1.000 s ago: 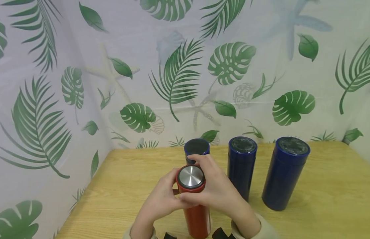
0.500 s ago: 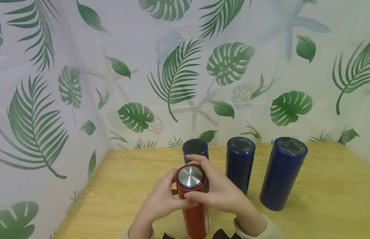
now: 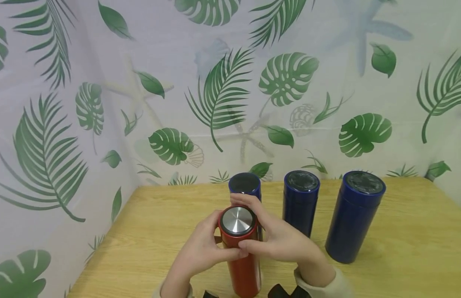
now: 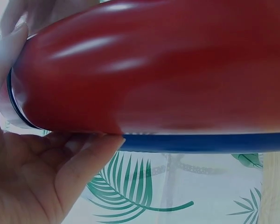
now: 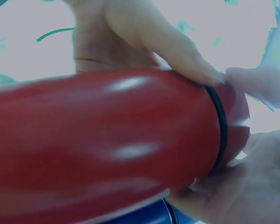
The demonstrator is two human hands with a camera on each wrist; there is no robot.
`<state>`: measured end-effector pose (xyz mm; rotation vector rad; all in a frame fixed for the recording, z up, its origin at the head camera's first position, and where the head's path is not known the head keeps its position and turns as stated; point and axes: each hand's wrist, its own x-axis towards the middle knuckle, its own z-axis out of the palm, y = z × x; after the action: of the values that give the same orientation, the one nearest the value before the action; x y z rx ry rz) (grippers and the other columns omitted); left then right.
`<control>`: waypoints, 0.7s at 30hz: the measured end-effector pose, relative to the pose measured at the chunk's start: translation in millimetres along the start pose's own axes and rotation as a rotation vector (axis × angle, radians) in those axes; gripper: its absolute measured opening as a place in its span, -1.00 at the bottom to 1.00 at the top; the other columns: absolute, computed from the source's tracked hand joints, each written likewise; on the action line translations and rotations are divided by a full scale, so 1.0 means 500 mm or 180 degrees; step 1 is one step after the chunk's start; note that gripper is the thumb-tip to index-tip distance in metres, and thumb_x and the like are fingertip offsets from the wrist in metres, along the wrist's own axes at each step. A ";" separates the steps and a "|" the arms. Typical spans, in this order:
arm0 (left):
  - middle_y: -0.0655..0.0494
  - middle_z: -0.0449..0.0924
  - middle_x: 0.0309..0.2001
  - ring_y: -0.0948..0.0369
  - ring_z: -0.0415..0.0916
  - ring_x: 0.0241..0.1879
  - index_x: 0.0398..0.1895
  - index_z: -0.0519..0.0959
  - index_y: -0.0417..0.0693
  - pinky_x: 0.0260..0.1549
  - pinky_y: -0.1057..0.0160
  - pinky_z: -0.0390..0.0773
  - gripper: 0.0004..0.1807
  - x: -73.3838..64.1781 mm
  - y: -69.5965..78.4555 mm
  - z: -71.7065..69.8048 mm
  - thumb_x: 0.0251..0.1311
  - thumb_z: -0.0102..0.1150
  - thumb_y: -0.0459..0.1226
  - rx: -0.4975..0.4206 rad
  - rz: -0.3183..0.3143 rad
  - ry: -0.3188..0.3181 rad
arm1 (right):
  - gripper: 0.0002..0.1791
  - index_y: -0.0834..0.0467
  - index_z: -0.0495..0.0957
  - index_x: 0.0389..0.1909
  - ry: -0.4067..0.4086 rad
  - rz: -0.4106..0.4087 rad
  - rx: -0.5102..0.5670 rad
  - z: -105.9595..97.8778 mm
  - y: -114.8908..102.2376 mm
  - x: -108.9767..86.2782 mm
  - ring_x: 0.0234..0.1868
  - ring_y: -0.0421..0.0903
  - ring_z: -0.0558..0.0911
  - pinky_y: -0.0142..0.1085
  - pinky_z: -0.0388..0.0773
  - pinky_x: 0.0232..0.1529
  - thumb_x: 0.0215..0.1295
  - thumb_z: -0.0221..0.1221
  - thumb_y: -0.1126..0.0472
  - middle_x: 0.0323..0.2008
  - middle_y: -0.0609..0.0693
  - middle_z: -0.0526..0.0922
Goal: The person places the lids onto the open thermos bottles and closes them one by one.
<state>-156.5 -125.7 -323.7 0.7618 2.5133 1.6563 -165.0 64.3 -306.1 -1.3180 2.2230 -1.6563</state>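
A red thermos flask (image 3: 246,275) with a brushed-metal lid top (image 3: 237,220) stands upright near the front of the table. My left hand (image 3: 202,244) grips its upper body from the left, thumb across the front. From the right, my right hand (image 3: 278,238) holds the lid end, its index finger reaching behind the rim. Both thumb tips nearly meet on the near side. In the right wrist view, a dark ring (image 5: 220,126) marks the seam below the red lid (image 5: 238,116), where the right fingers rest. The far fingers are partly hidden behind the flask in the head view.
Directly behind the red flask stands a blue flask (image 3: 245,182), partly covered. Two more blue flasks, a middle one (image 3: 300,207) and a wider right one (image 3: 353,223), stand to the right. A leaf-patterned cloth (image 3: 230,103) hangs behind the wooden table (image 3: 152,231).
My right hand has turned a little around the top of the flask, its thumb and wrist shifting to the right. The left hand and the flask stay nearly in place.
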 end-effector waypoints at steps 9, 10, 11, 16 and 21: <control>0.12 0.44 -0.10 0.19 0.38 -0.09 0.02 0.34 -0.08 -0.25 0.26 0.49 -0.35 0.003 0.003 -0.001 -0.20 0.40 -0.19 0.0002 -0.0010 0.0027 | -0.18 0.06 0.15 0.20 0.0553 0.0141 -0.0275 0.006 -0.001 0.008 -0.06 -0.12 0.44 -0.13 0.36 -0.04 -0.10 0.36 0.16 -0.03 -0.01 0.41; 0.12 0.44 -0.10 0.19 0.38 -0.09 0.02 0.34 -0.09 -0.25 0.27 0.49 -0.35 0.003 0.003 -0.001 -0.20 0.40 -0.20 0.0010 -0.0007 0.0047 | -0.18 0.05 0.18 0.18 0.0676 0.0198 -0.0384 0.012 -0.002 0.010 -0.08 -0.13 0.45 -0.16 0.39 -0.07 -0.15 0.39 0.13 -0.06 -0.02 0.41; 0.12 0.44 -0.10 0.19 0.38 -0.10 0.01 0.34 -0.09 -0.25 0.28 0.48 -0.35 0.002 0.002 0.000 -0.21 0.40 -0.20 0.0015 -0.0014 0.0068 | -0.18 0.03 0.21 0.15 0.0784 0.0255 -0.0486 0.018 -0.003 0.011 -0.10 -0.13 0.44 -0.19 0.42 -0.12 -0.18 0.40 0.10 -0.10 -0.03 0.40; 0.09 0.43 -0.10 0.17 0.38 -0.10 -0.02 0.34 -0.15 -0.26 0.32 0.49 -0.36 -0.003 -0.002 0.003 -0.27 0.41 -0.31 0.0023 -0.0059 0.0165 | -0.18 -0.04 0.23 0.13 0.0940 0.0369 -0.0868 0.042 -0.003 0.014 -0.11 -0.13 0.37 -0.26 0.45 -0.21 -0.21 0.39 -0.01 -0.11 -0.03 0.30; 0.09 0.43 -0.10 0.18 0.38 -0.10 0.01 0.32 -0.16 -0.27 0.26 0.49 -0.34 -0.003 0.000 0.001 -0.23 0.40 -0.23 0.0095 -0.0065 0.0171 | -0.22 -0.02 -0.01 0.26 0.0246 0.0071 -0.0455 0.020 0.004 0.010 0.05 -0.09 0.33 -0.17 0.35 -0.01 0.08 0.22 0.12 0.08 -0.01 0.25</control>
<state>-155.1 -125.8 -324.1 0.7009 2.5786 1.6585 -164.3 53.7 -309.5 -1.2746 2.4323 -1.5938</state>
